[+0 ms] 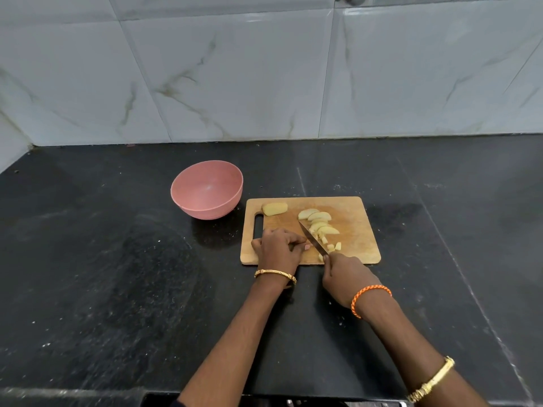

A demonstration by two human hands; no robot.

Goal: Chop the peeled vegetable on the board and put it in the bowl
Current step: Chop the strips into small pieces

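Your left hand [277,246] pins a pale peeled vegetable strip [307,247] on the light wooden chopping board [352,230] so it won't slide, while your right hand [345,274] keeps a full grip on the steel knife [313,238], and the empty pink round bowl [207,189] waits on the black worktop [117,259].

Bare counter [117,274] surrounds the bowl [206,189] just left of the board [352,230].

Head-worn view, forward and down, close over the counter [117,289].
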